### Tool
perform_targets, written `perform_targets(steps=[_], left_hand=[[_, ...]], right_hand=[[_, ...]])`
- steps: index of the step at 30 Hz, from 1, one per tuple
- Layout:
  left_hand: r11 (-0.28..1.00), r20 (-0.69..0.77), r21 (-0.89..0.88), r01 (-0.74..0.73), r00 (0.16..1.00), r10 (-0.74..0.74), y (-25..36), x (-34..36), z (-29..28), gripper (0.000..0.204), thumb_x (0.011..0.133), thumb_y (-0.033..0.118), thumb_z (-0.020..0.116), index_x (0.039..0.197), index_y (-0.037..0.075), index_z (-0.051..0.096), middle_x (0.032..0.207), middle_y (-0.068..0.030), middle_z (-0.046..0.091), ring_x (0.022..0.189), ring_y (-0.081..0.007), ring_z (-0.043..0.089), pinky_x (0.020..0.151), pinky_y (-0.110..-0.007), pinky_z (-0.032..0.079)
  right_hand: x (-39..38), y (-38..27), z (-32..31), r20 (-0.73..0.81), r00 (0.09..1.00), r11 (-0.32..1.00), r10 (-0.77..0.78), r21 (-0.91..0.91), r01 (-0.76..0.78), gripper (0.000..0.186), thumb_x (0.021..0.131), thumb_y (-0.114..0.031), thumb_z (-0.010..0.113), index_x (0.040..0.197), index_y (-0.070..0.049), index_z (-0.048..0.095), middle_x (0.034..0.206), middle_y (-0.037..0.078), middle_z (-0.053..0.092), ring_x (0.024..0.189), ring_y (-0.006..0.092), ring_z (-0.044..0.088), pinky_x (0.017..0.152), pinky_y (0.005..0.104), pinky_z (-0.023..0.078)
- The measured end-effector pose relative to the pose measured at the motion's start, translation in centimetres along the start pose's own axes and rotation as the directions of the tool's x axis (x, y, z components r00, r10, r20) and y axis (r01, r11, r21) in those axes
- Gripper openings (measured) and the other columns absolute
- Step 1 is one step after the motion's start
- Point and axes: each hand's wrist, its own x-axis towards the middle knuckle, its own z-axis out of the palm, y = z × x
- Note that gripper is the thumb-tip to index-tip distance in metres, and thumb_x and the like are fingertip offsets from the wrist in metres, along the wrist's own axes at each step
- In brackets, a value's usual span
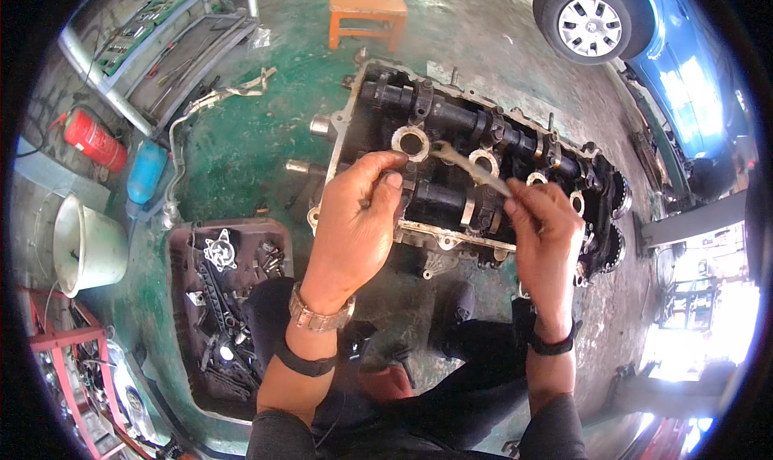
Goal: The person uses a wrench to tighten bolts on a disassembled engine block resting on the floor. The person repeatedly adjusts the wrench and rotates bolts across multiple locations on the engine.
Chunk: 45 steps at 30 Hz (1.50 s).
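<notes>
A cylinder head with two dark camshafts lies in front of me, its pale round spark plug tubes standing in a row. My right hand pinches one end of a metal spanner, which is slightly blurred. The spanner slants over the middle of the head, its far end beside the leftmost tube. My left hand is over the head's left part, fingers curled and index fingertip at the rim of that tube. Whatever the left fingers may hold is hidden.
A brown tray of engine parts is at my left, with a white bucket, a red fire extinguisher and a blue bottle beyond. An orange stool stands behind the head. A blue car is at the far right.
</notes>
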Motion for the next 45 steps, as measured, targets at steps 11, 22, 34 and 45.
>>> perform_targets(steps=[11, 22, 34, 45], left_hand=[[0.996, 0.004, -0.071, 0.048, 0.999, -0.048, 0.0, -0.2, 0.0, 0.029, 0.099, 0.027, 0.054, 0.113, 0.002, 0.062, 0.063, 0.0050, 0.048, 0.053, -0.0032, 0.041, 0.047, -0.020, 0.031], [0.997, 0.005, -0.061, 0.043, 0.999, -0.043, 0.3, -0.2, 0.0, 0.027, 0.099, 0.023, 0.054, 0.113, 0.002, 0.062, 0.063, 0.0052, 0.047, 0.054, -0.0028, 0.040, 0.048, -0.020, 0.030], [1.000, -0.003, -0.009, 0.029, 1.000, -0.029, 0.2, -0.2, 0.1, 0.026, 0.099, 0.022, 0.053, 0.112, 0.002, 0.062, 0.064, 0.0047, 0.048, 0.055, -0.0032, 0.041, 0.049, -0.021, 0.032], [1.000, 0.004, -0.005, 0.010, 1.000, -0.010, 0.2, -0.2, 0.0, 0.024, 0.099, 0.018, 0.053, 0.113, 0.002, 0.061, 0.065, 0.0047, 0.049, 0.056, -0.0029, 0.042, 0.050, -0.020, 0.033]], right_hand=[[-1.6, -0.4, -0.6, 0.012, 1.000, 0.987, -0.005, 0.158, 0.003, 0.017, 0.082, 0.001, 0.066, 0.099, 0.000, 0.067, 0.082, 0.012, 0.063, 0.069, 0.0214, 0.061, 0.064, 0.0298, 0.047], [-2.6, -1.9, -0.4, 0.059, 0.997, 0.987, -0.058, 0.151, 0.048, 0.018, 0.083, 0.001, 0.066, 0.101, 0.004, 0.067, 0.082, 0.014, 0.063, 0.068, 0.0207, 0.060, 0.062, 0.0281, 0.047], [-3.9, -3.1, 0.6, 0.139, 0.971, 0.980, -0.193, 0.082, 0.183, 0.028, 0.078, -0.006, 0.072, 0.106, -0.003, 0.066, 0.081, 0.010, 0.060, 0.055, 0.0252, 0.061, 0.047, 0.0343, 0.049], [-3.8, -3.3, 0.2, 0.135, 0.961, 0.969, -0.240, -0.019, 0.245, 0.030, 0.077, -0.008, 0.073, 0.107, -0.004, 0.068, 0.079, 0.008, 0.059, 0.054, 0.0224, 0.059, 0.047, 0.0329, 0.048]])
